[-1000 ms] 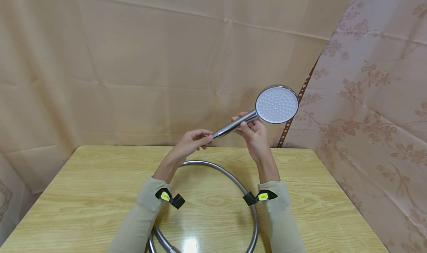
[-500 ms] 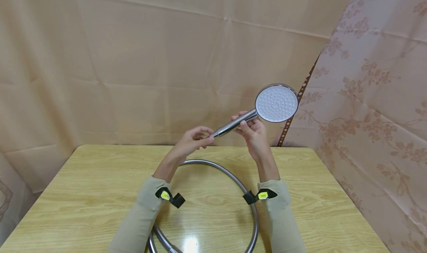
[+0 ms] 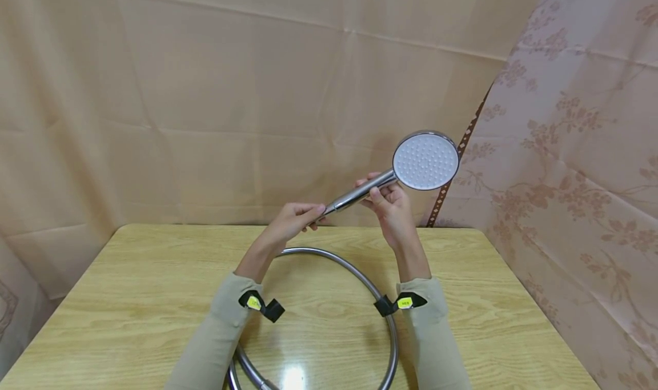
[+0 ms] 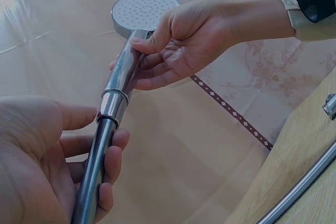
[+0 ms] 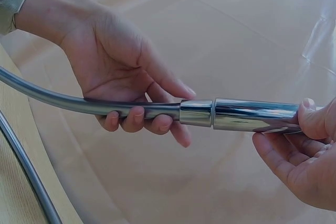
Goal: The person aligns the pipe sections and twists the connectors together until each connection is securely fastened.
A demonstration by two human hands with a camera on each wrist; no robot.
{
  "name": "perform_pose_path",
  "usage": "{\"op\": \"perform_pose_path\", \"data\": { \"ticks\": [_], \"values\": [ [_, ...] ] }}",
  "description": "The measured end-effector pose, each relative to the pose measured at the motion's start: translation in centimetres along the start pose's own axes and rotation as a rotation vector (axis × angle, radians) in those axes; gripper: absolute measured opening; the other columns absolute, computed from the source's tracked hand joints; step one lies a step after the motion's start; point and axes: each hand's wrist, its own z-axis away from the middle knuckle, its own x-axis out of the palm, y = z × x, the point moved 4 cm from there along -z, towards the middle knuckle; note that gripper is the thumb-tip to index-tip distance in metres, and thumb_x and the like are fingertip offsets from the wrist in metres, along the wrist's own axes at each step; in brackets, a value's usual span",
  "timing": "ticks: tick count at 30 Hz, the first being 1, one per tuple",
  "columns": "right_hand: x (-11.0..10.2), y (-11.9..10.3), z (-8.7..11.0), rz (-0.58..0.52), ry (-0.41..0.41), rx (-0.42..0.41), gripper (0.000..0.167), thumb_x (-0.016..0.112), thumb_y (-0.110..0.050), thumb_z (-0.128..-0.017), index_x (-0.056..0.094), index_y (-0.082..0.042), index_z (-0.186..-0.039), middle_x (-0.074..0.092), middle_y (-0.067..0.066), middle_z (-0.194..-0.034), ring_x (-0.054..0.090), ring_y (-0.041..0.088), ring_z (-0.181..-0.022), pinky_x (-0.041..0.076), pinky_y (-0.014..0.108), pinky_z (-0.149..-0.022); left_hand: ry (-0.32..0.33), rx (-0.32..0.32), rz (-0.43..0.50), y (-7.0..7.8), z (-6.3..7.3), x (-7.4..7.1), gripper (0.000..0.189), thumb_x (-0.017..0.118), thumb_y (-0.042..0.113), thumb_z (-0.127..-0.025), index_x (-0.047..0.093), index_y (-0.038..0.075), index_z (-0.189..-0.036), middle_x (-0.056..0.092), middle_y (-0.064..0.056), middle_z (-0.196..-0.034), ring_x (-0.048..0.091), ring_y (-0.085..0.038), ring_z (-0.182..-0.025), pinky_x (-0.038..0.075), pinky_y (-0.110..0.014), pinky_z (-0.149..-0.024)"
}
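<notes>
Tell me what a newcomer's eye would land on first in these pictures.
Probably the round white shower head, raised right of centre in the head view, its shiny handle in the person's right grip. Next, the metal hose, looping across the wooden table, one end in the left grip. Then the pink flowered cloth at far right.

Even, soft light fills the head view, where a white glare spot sits on the tabletop [image 3: 154, 276] near the bottom edge and faint shadows fall on the beige cloth [image 3: 205, 93]. Both wrist views look dimmer, with washed-out glare in an upper corner; bright streaks line the chrome handle [image 5: 257, 115].
</notes>
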Motion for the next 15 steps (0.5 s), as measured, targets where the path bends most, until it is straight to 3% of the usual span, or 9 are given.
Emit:
{"op": "perform_pose_path", "data": {
  "ticks": [15],
  "values": [
    [0.02, -0.02, -0.01, 0.009, 0.003, 0.007, 0.02, 0.049, 0.0, -0.104, 0.051, 0.003, -0.123, 0.075, 0.0, -0.106, 0.072, 0.012, -0.104, 0.059, 0.03, -0.091, -0.013, 0.016, -0.009, 0.21, 0.16, -0.14, 0.037, 0.055, 0.03, -0.106, 0.067, 0.003, -0.129, 0.072, 0.009, -0.094, 0.06, -0.014, -0.087, 0.043, -0.03, -0.08]
  ]
}}
